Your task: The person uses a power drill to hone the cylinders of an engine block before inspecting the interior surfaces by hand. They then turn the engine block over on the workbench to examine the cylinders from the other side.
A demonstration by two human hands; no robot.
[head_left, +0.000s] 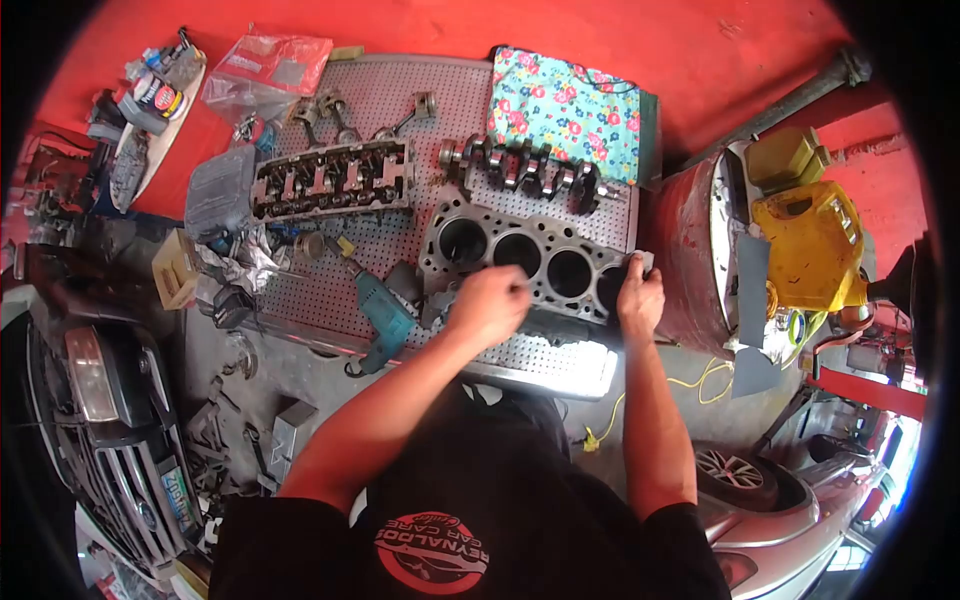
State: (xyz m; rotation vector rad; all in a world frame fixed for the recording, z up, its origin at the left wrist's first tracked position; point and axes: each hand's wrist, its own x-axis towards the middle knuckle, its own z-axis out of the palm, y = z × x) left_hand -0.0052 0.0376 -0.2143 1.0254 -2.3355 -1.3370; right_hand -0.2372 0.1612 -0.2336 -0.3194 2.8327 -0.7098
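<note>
An engine block (443, 262) with a row of open cylinder bores lies on the perforated metal bench (330, 285). My left hand (490, 308) is closed in a fist over the block's near edge, in front of the second bore. Whatever its fingers hold, if anything, is hidden. At the block's right end, my right hand (640, 297) wraps round the corner, partly covering the last bore. A small pale patch shows by its fingertips. Left of the block lies a teal power drill (384, 318). Behind the block is a crankshaft (530, 170).
A cylinder head (333, 181) and several pistons with connecting rods (342, 118) occupy the back left. A flowered cloth (567, 105) covers the back right corner. Beside the bench stands a drum (690, 255) with a yellow jug (815, 245). Cars flank both sides.
</note>
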